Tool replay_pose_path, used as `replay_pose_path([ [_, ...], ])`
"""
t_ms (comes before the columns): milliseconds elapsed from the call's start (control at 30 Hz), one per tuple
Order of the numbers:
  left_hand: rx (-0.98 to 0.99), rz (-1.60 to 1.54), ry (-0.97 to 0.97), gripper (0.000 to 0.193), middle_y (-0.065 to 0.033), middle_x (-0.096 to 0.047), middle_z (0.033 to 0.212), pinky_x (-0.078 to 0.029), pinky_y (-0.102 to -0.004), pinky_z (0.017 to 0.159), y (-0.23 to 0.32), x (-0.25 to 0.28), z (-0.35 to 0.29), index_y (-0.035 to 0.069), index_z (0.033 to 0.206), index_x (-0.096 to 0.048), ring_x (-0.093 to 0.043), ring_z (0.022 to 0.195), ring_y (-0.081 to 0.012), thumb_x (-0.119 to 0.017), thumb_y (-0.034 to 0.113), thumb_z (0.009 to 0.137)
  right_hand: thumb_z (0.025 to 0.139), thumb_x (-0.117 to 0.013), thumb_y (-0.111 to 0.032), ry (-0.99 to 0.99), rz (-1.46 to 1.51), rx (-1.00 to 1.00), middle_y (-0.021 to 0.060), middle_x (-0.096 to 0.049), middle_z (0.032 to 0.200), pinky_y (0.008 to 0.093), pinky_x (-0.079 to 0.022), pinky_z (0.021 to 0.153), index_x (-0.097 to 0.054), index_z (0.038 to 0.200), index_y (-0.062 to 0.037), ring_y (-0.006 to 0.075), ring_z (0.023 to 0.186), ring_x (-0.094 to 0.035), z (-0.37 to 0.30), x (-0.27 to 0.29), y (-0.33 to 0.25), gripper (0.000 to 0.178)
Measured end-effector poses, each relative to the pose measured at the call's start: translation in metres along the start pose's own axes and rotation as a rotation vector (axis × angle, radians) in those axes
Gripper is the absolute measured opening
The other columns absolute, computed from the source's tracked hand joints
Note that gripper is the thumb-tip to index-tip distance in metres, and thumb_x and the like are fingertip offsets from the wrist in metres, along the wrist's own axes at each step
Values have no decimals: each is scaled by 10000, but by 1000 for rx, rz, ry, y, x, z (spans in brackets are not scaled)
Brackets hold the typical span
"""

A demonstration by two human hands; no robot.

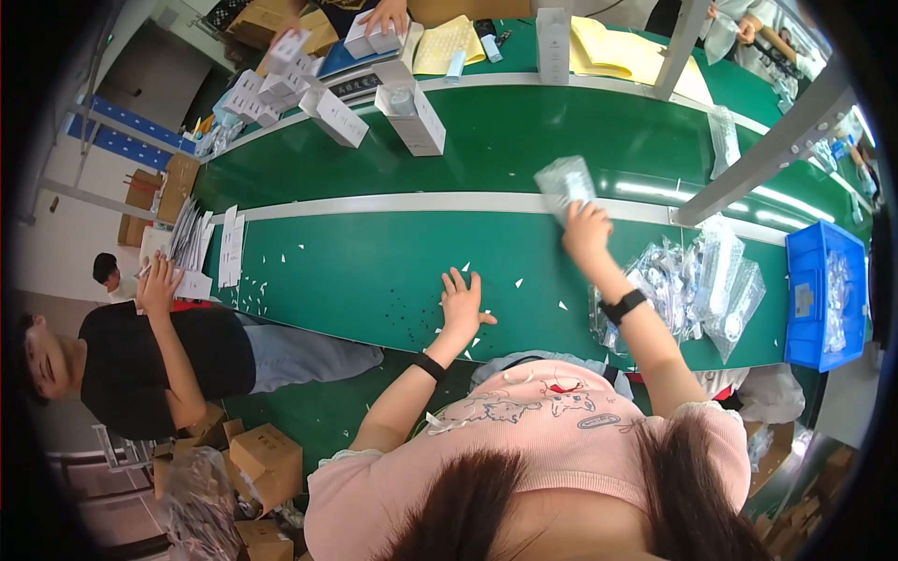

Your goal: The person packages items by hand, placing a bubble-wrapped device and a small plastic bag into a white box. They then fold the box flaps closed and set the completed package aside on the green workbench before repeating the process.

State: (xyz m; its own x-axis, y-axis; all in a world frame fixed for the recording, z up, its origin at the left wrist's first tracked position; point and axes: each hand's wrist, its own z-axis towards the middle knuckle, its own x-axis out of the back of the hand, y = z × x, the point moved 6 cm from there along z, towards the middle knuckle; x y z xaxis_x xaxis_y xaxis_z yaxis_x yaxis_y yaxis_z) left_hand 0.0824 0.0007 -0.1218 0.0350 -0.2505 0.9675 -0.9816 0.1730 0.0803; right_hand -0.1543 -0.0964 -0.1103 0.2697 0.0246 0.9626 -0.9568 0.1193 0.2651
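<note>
My right hand (587, 234) is closed on the near end of a clear bubble-wrap pouch (564, 183), raised over the rail between the table and the conveyor. What is inside the pouch is too blurred to make out. With fingers spread, my left hand (461, 307) is over the green table (355, 252), holding nothing. Around it lie small white paper scraps (519, 282) and a scatter of dark specks (402, 318). Beside my right forearm sits a heap of clear-bagged parts (659, 280), with more bubble-wrap pouches (734, 299) at its right side.
White boxes stand on the green conveyor (486, 131), including an open box (412, 120). A blue bin (823, 294) holds bagged items at the right. A metal post (767, 140) slants over the table. At the left a co-worker (140, 355) handles white card; another person's hands (379, 17) touch boxes beyond.
</note>
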Motion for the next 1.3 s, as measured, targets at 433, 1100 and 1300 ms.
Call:
replay_pose_path([
  [433, -221, 684, -528, 1164, -313, -560, 997, -412, -511, 850, 39, -6, 43, -72, 1179, -313, -577, 914, -428, -719, 687, 395, 699, -526, -313, -38, 0, 113, 187, -528, 794, 449, -424, 327, -445, 1089, 5, 341, 588, -556, -38, 30, -38, 510],
  [1100, -103, 1207, -844, 1252, -295, -522, 1113, -275, -527, 969, 48, -22, 54, -95, 1275, -191, -525, 1020, -431, -553, 812, 491, 682, -540, -327, 5, 109, 65, 189, -519, 802, 435, -438, 375, -443, 1054, 2, 337, 629, -561, -39, 32, -34, 506],
  [1300, -37, 1331, -930, 1270, -277, -484, 1185, -235, -526, 990, 44, -32, 57, -64, 1328, -169, -444, 1122, -437, -507, 836, 498, 664, -566, -355, 23, 124, 66, 176, -518, 796, 425, -431, 361, -449, 1038, 5, 324, 632, -563, -40, 31, -33, 532],
])
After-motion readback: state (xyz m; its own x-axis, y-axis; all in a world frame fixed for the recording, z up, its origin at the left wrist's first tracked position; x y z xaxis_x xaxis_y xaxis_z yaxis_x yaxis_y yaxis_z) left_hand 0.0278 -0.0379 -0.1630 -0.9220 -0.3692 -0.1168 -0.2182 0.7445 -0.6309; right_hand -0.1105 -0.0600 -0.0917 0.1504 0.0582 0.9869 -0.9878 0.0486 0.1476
